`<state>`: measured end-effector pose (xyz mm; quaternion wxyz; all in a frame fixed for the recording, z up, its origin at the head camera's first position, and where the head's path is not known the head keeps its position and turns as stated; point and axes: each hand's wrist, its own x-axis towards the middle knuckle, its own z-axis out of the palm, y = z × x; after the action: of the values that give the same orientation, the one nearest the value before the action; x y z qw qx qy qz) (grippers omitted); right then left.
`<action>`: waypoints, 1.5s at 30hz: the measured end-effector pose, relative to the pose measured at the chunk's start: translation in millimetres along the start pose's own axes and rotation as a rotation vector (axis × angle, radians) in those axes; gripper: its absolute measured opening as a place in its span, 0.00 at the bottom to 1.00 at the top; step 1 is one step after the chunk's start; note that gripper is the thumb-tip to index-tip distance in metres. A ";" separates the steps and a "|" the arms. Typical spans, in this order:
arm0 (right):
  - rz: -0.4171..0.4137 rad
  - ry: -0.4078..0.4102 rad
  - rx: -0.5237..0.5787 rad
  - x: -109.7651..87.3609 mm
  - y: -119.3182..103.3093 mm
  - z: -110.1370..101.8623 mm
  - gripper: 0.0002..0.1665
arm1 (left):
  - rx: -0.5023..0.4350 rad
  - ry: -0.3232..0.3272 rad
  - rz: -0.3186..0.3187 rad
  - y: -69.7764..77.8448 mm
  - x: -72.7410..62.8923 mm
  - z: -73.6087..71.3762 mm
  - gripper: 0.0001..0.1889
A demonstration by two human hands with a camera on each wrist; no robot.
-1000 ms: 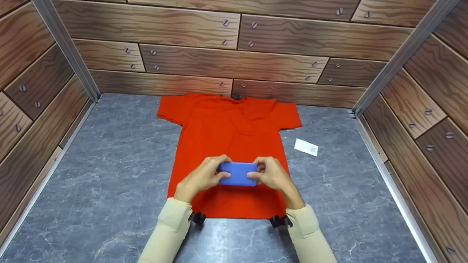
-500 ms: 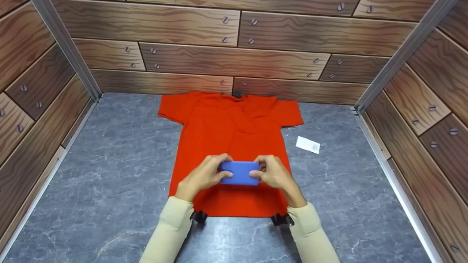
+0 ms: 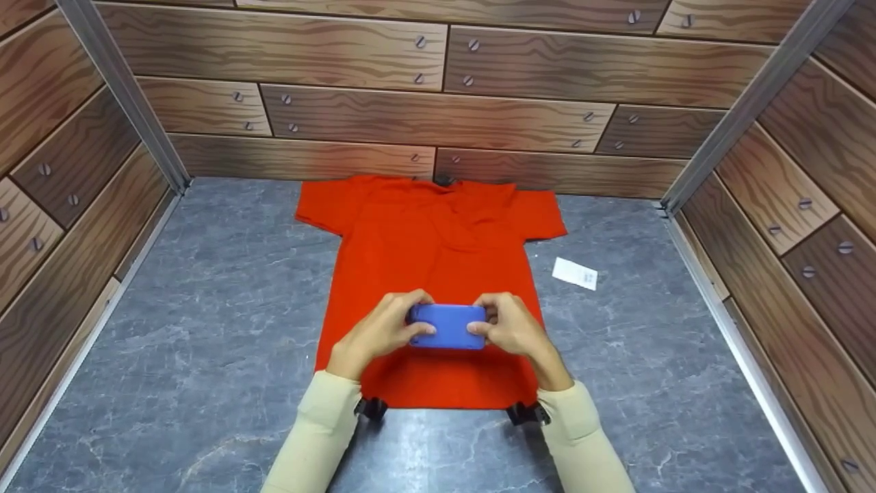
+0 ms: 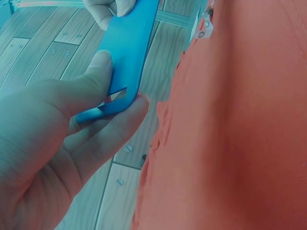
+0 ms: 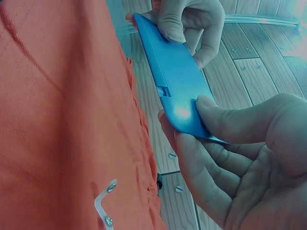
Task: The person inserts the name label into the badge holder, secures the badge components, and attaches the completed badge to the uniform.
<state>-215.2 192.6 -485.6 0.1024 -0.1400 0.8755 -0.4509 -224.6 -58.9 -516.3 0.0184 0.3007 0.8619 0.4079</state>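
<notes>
A flat blue rectangular plastic case (image 3: 448, 326) with rounded corners is held level above the lower part of a red T-shirt (image 3: 438, 253). My left hand (image 3: 384, 329) pinches its left end, thumb on the face and fingers behind. The right hand (image 3: 510, 327) grips the opposite end in the same way. Up close in the left wrist view, the case (image 4: 130, 48) has a gap near its end. A seam and a small notch run along the edge of the case (image 5: 175, 76) in the right wrist view. What it contains, if anything, is hidden.
The T-shirt lies spread flat on a grey marbled surface (image 3: 226, 294), collar toward the back wall. A white paper label (image 3: 575, 273) lies right of it. Wood-patterned walls (image 3: 356, 116) enclose the back and sides. A small dark object (image 3: 443, 181) sits by the collar.
</notes>
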 end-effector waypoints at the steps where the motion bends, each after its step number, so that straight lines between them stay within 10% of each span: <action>1: -0.001 -0.003 0.002 -0.2 0.1 -0.2 0.06 | -0.001 0.000 -0.001 0.1 -0.1 0.0 0.20; 45: 0.010 0.025 -0.033 0.7 -0.2 -1.6 0.08 | 0.030 0.031 0.038 0.1 -0.9 -2.1 0.17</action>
<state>-216.3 193.5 -484.6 0.0913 -0.1319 0.8847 -0.4378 -224.4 -60.8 -515.1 -0.0070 0.3110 0.8622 0.3998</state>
